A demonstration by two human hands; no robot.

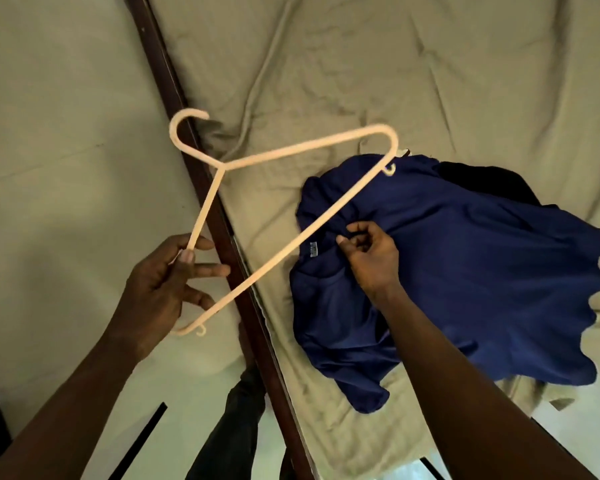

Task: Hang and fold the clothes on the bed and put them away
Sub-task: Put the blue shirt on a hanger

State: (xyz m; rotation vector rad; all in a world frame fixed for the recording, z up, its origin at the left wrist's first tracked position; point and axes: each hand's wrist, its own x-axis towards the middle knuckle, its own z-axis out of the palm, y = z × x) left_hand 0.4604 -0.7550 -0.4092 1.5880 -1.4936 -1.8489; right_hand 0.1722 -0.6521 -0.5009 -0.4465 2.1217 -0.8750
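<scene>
Cream plastic is being held up at about nine o'clock of the view. The hanger [309,144] is being gripped by the left hand [167,282], with thumb and fingers closed round one sloping arm near its lower end. Its hook is pointing towards eleven o'clock, over the dark wooden bed rail [163,71].

The blue shirt [482,271] is lying crumpled on the olive sheet [361,64] at about four o'clock. Its neckline is being pinched by the right hand [368,254], thumb and forefinger curled onto the fabric (a small pale label [313,250] is showing just beside them, at that hand's nine o'clock). The hanger's far shoulder is being held over the shirt's upper edge, at twelve o'clock of the right hand; whether it is touching the cloth cannot be told. A darker garment [482,178] is being partly covered by the shirt at its one o'clock corner.

The hanging step is judged to be in hand: the collar is being found and readied so that the hanger can be fed in. The next move is judged to be calling for the neck opening to be lifted and spread. One hanger shoulder would then be angled down through it and the other eased in after. Because the shirt is lying bunched, the hanger end is likely to catch on a fold unless the collar is being held taut.
</scene>
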